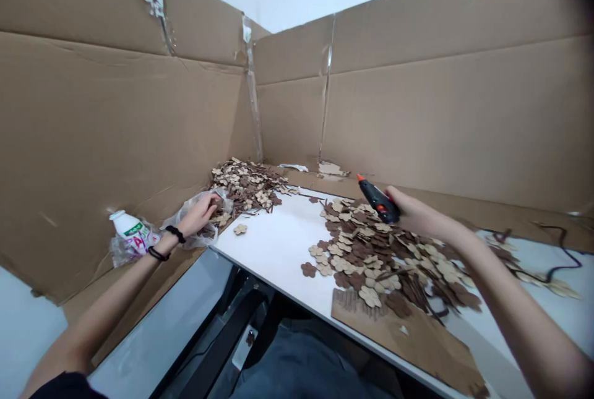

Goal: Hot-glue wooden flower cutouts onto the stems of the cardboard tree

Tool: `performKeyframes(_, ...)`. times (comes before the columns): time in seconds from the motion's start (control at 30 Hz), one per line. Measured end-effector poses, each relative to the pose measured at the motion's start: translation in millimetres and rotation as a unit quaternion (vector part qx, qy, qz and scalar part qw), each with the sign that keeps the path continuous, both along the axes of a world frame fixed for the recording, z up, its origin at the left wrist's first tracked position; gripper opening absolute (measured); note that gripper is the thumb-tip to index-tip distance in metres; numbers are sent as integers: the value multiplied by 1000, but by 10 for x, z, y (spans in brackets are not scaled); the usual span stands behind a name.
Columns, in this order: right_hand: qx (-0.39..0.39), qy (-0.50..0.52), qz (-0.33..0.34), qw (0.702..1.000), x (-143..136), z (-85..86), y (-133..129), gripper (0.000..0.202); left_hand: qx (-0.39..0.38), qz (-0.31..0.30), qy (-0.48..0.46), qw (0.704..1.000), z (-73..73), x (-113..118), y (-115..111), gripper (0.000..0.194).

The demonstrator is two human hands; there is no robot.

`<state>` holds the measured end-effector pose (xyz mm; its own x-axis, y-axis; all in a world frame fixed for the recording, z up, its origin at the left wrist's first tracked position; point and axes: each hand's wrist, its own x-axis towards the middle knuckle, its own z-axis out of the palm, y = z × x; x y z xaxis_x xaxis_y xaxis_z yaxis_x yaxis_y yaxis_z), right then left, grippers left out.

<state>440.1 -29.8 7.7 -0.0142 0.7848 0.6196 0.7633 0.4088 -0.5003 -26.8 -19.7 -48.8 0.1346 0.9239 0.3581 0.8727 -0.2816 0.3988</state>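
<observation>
My right hand point(412, 212) is wrapped round a black glue gun point(378, 200) with an orange tip, held above a heap of brown and cream flower-shaped pieces point(366, 244). My left hand point(200, 213) reaches to a clear plastic bag point(197, 229) at the edge of another pile of flower pieces and thin strips point(248, 182). Its fingers are bent together; whatever they hold is too small or hidden to make out. One cream flower point(240, 229) lies alone on the white table point(273, 238), right of my left hand.
Tall cardboard walls point(417, 102) stand behind and to the left. A white bottle point(132, 229) in clear wrap lies beside my left forearm. A cardboard sheet point(417, 343) sits at the table's front edge. A dark cord point(563, 247) lies at the right.
</observation>
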Motion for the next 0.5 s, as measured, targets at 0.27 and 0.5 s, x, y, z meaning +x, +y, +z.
performKeyframes(0.27, -153, -46, 68, 985, 236, -146, 194, 22, -74, -20, 208, 975, 117, -473, -18, 23)
performKeyframes(0.5, -200, -57, 99, 973, 421, -127, 209, 29, -58, 30, 355, 932, 632, -558, 103, 16)
